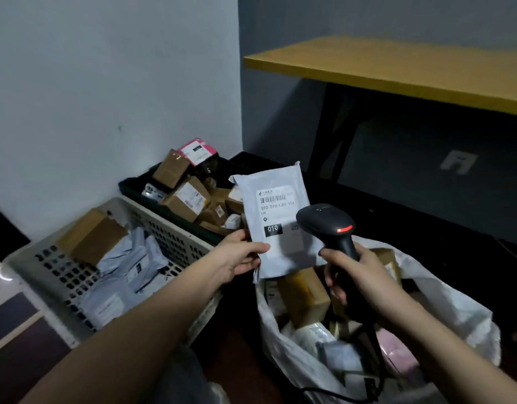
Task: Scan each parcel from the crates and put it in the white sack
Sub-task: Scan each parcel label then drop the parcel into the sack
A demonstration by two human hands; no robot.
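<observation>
My left hand (242,256) pinches the lower left edge of a grey mailer parcel (276,217), held upright with its barcode label facing me. My right hand (357,275) grips a black barcode scanner (328,225) whose red light glows; its head sits just right of the parcel's label. Both hover over the open white sack (444,301), which holds brown boxes and soft mailers. A white perforated crate (169,237) at the left holds grey mailers and a brown box. Behind it a dark crate (135,188) is piled with brown boxes and a pink parcel.
A wooden tabletop (397,68) on black legs juts out at the upper right above the sack. Grey walls meet in a corner behind the crates. The scanner's cable trails down across the sack toward the floor.
</observation>
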